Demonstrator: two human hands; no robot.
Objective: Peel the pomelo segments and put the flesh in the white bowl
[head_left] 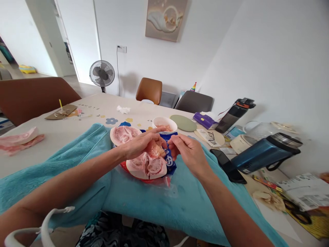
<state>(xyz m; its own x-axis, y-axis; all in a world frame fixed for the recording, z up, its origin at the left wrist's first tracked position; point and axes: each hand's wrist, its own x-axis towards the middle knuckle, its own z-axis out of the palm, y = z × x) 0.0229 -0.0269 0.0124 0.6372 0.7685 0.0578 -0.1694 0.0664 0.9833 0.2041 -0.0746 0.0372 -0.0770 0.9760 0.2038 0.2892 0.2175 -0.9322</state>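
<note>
My left hand (pixel 142 141) holds a peeled pomelo segment (pixel 155 150) in its curled fingers, with the orange-pink pulp showing below them. Just to the right, my right hand (pixel 189 151) is closed in a pinch near the segment; anything between its fingertips is too small to make out. Beneath the hands lies a piece of thick pomelo rind (pixel 146 167) with pale pink membrane, on a red and blue plastic bag (pixel 172 167). Another rind piece (pixel 124 133) rests behind the left wrist. Beyond my hands stands a white bowl (pixel 175 128) with pulp pieces in it.
A teal towel (pixel 144 199) covers the table's near side. On the right are a phone (pixel 228 168), a blue tumbler (pixel 262 152), a dark bottle (pixel 233 115) and scissors (pixel 295 211). A green round mat (pixel 183 122) lies behind the bowl; rind strips (pixel 22 139) lie far left.
</note>
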